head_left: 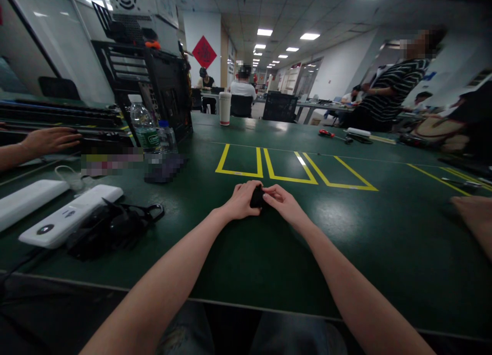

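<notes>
Both of my hands meet over the green tabletop (265, 262), just in front of the yellow tape outlines. My left hand (241, 201) is closed round a small dark round object (257, 197), with the thumb at its near side and the fingers over the far side. From the right, my right hand (282, 201) pinches at the same object with thumb and fingertips. The object's kind is too dark and too covered to make out.
Yellow tape outlines (290, 179) lie beyond my hands. At left are white devices (77, 214), a black strapped item (115, 224), water bottles (143, 124) and an open computer case (169, 93). A white cup (225, 109) stands farther back. Co-workers' hands show at both sides.
</notes>
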Tool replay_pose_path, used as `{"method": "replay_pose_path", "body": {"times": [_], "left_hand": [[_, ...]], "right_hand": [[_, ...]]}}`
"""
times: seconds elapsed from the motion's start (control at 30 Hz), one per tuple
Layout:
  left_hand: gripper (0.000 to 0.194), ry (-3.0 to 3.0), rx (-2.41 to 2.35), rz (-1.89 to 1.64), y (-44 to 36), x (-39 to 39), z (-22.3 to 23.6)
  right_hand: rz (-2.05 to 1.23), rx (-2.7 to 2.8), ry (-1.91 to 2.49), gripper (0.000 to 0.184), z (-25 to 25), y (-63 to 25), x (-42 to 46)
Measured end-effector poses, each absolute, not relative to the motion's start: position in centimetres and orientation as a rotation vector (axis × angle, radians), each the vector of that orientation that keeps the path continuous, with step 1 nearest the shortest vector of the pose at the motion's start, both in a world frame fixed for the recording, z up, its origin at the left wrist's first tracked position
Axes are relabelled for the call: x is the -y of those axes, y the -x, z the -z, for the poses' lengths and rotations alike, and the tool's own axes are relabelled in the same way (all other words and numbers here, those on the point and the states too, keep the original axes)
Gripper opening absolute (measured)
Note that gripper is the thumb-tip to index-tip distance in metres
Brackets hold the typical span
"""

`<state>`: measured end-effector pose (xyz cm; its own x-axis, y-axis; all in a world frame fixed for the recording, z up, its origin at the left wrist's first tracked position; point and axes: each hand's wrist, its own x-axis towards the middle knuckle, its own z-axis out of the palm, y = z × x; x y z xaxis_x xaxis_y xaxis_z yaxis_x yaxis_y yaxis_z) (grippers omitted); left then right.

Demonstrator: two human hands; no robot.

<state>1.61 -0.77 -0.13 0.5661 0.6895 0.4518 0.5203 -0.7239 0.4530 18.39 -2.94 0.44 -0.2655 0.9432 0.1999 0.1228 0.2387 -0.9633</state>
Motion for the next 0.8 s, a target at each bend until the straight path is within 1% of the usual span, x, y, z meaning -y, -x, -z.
{"method": "replay_pose_path", "body": {"times": [0.1, 0.23, 0.47, 0.63, 0.8], "left_hand": [[0.061, -2.536, -0.995, -0.903, -1.63, 0.72, 0.18], [0.059, -2.537, -0.997, -0.890, -1.62, 0.74, 0.07], [0.058, -2.524, -0.973, -0.901, -1.59, 0.83, -0.03], [0.061, -2.514, -0.979, -0.896, -1.62, 0.93, -0.19], [0.061, -2.494, -0.990, -0.869, -1.62, 0.96, -0.28]], "right_hand": [[-1.072, 1.589, 1.053, 0.019, -0.33, -18.06, 2.84], [-1.144, 1.577, 1.130, 0.028, -0.59, -17.97, 2.83], [-1.279, 1.624, 0.996, 0.025, -0.64, -18.57, 2.68], [-1.170, 1.622, 1.095, 0.018, -0.79, -18.38, 2.92], [-1.201, 1.564, 1.138, 0.026, -0.96, -18.25, 2.94]]}}
